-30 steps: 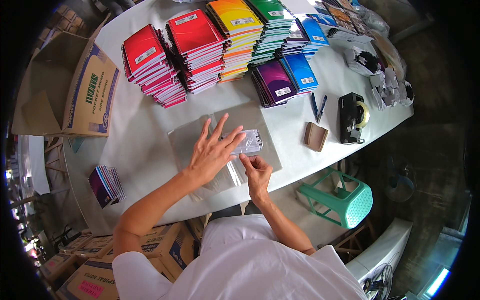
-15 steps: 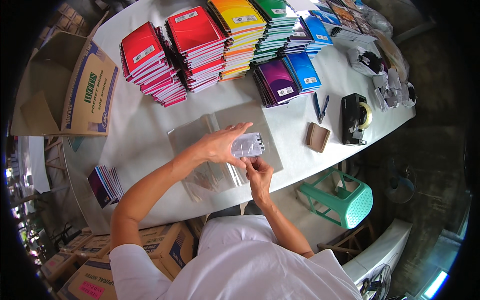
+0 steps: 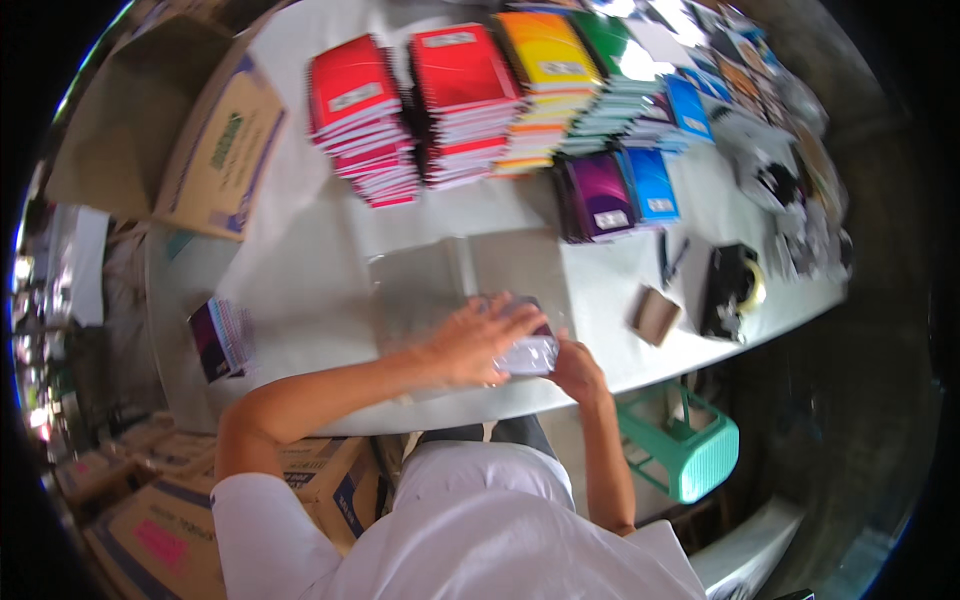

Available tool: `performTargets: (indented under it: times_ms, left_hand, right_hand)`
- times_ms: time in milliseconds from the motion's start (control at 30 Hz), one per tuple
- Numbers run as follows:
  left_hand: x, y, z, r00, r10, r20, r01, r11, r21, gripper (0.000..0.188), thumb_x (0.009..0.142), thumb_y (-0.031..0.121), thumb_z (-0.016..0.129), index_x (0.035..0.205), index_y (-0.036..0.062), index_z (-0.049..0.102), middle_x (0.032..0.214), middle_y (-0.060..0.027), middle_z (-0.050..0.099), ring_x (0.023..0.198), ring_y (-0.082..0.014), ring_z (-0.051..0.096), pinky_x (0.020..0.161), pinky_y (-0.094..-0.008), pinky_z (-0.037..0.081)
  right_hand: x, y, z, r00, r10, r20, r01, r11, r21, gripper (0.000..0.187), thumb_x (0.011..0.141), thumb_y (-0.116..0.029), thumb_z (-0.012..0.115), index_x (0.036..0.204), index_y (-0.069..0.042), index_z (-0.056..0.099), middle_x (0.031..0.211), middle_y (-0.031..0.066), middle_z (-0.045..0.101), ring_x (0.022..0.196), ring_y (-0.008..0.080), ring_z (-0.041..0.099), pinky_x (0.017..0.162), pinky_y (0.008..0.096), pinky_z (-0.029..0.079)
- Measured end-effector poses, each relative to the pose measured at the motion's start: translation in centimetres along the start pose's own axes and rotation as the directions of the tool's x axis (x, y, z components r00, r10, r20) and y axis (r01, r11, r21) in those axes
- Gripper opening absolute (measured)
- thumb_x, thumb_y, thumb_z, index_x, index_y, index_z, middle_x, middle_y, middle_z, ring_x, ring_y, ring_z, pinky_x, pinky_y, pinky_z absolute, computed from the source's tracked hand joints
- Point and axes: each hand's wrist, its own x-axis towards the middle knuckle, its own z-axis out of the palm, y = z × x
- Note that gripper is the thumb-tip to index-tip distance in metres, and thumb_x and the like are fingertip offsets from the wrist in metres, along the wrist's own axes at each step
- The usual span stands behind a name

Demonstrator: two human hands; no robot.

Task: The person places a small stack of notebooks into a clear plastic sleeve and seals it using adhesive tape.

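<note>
At the centre of the frame, a small packet (image 3: pixel 528 357) in shiny clear film sits between the hands, pale on its lower side and dark purple at its upper corner. The left hand (image 3: pixel 470 345) grasps it, fingers across its top and thumb by its lower left edge. The fingers of the right hand (image 3: pixel 580 372) meet its right edge; partly hidden and blurred, they do not show whether they pinch it, so that cannot be told.

A large carton (image 3: pixel 225 150) stands open at upper left, its inside shadowed and its contents impossible to make out. At right, a small brown box (image 3: pixel 655 317) lies near a black tape dispenser (image 3: pixel 728 295) with a pale roll in it. Plastic bags (image 3: pixel 765 150) at upper right hold dark, unclear things.

Clear plastic sheets (image 3: pixel 515 260) lie on the desk (image 3: pixel 300 280), partly covered by the left hand and forearm. At lower left, the white shirt (image 3: pixel 480 530) partly hides more cartons (image 3: pixel 165 540). Motion blur softens the notebook stacks (image 3: pixel 465 75) along the top.
</note>
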Motion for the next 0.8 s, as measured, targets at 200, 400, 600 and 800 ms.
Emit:
performTargets:
  times_ms: [200, 400, 600, 800]
  left_hand:
    - [-3.4, 2.3, 1.4, 0.995, 0.050, -0.082, -0.022, 0.948, 0.317, 0.058, 0.075, 0.024, 0.065, 0.131, 0.0142, 0.052, 0.142, -0.0120, 0.042, 0.131, -0.0379, 0.039, 0.104, -0.0614, 0.030]
    - [1.7, 6.2, -8.3, 0.597, 0.127, -0.792, 0.033, 0.983, 0.182, 0.037, 0.075, 0.026, 0.064, 0.110, 0.0164, 0.068, 0.130, -0.0111, 0.054, 0.136, -0.0425, 0.032, 0.109, -0.0649, 0.025]
    - [-1.2, 5.5, -14.9, 0.477, 0.035, -0.878, 0.072, 0.994, 0.079, 0.040, 0.078, 0.018, 0.061, 0.117, 0.0111, 0.065, 0.135, -0.0139, 0.049, 0.137, -0.0470, 0.027, 0.108, -0.0671, 0.023]
    - [-2.5, 1.9, -14.9, 0.653, -0.056, -0.755, 0.217, 0.969, 0.116, 0.044, 0.079, 0.015, 0.064, 0.123, 0.0132, 0.063, 0.136, -0.0112, 0.052, 0.132, -0.0425, 0.039, 0.106, -0.0644, 0.027]
  right_hand:
    - [1.8, -2.8, 5.0, 0.979, 0.017, 0.204, 0.086, 0.869, -0.488, 0.062, 0.087, -0.035, 0.065, 0.131, 0.002, 0.042, 0.116, 0.0141, 0.061, 0.103, 0.0256, 0.062, 0.085, 0.0411, 0.054]
    - [5.7, 4.9, 24.8, 0.908, 0.013, 0.418, 0.217, 0.839, -0.499, 0.074, 0.079, -0.025, 0.076, 0.137, 0.000, 0.036, 0.126, 0.0174, 0.055, 0.112, 0.0251, 0.058, 0.089, 0.0370, 0.051]
    - [11.3, 15.5, 44.3, 0.710, 0.019, 0.704, 0.304, 0.894, -0.330, 0.067, 0.079, -0.023, 0.077, 0.127, 0.006, 0.039, 0.111, 0.0190, 0.059, 0.096, 0.0237, 0.062, 0.078, 0.0332, 0.052]
    - [12.1, 17.4, 48.7, 0.777, -0.235, 0.584, 0.602, 0.002, -0.799, 0.067, 0.079, -0.035, 0.073, 0.123, 0.008, 0.046, 0.128, 0.0269, 0.044, 0.114, 0.0383, 0.049, 0.094, 0.0417, 0.045]
